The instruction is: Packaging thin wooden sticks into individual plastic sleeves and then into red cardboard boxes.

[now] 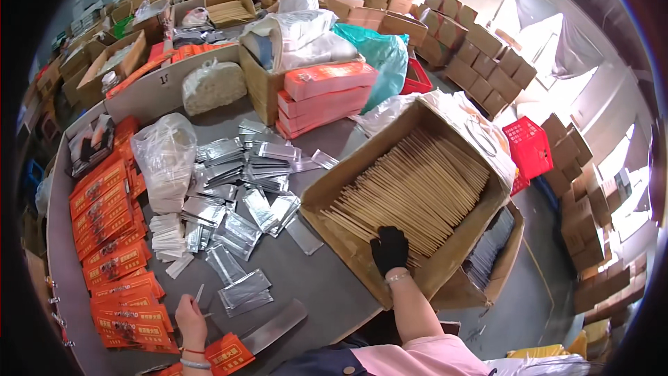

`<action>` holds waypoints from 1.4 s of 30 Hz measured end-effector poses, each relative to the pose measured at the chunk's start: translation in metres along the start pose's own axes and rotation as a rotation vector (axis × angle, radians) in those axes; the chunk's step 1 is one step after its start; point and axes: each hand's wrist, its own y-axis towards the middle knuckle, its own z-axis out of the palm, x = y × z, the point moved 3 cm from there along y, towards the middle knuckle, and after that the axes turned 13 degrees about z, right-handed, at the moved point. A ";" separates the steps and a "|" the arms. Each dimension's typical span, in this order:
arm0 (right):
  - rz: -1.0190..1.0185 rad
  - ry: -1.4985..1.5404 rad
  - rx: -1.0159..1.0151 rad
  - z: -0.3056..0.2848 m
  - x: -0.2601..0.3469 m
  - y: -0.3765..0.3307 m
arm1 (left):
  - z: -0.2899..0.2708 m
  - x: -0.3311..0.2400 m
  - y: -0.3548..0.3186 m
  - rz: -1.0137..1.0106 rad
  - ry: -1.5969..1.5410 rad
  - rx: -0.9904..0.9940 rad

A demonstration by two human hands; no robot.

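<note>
- While the left hand (191,322) pinched a white strip (200,293), the gloved right hand (390,251) rested on wooden sticks (417,198).
- These lay in a cardboard box (362,262).
- I couldn't tell the gloved fingers' (379,237) grip.

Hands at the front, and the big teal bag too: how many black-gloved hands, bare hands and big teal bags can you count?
Black-gloved right hand: 1
Bare left hand: 1
Big teal bag: 1
Total: 3

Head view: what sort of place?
Likely a packing workshop: a brown cardboard box of thin wooden sticks, piled flat silver packets, and stacked brown cartons in the background.
</note>
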 end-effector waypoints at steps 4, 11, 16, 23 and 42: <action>0.162 -0.021 0.132 -0.001 -0.001 0.013 | -0.016 -0.037 -0.005 -0.022 -0.149 0.017; 0.206 -0.052 0.157 0.015 -0.028 0.013 | -0.021 -0.044 -0.024 -0.178 -0.337 0.034; 0.182 -0.019 0.190 0.017 -0.018 0.012 | -0.018 -0.055 -0.023 -0.217 -0.340 0.079; 0.197 -0.112 0.194 0.024 -0.015 0.029 | -0.012 -0.063 -0.016 -0.202 -0.384 0.083; -0.230 0.608 0.473 -0.110 0.033 -0.191 | -0.013 -0.090 -0.017 -0.112 -0.571 0.087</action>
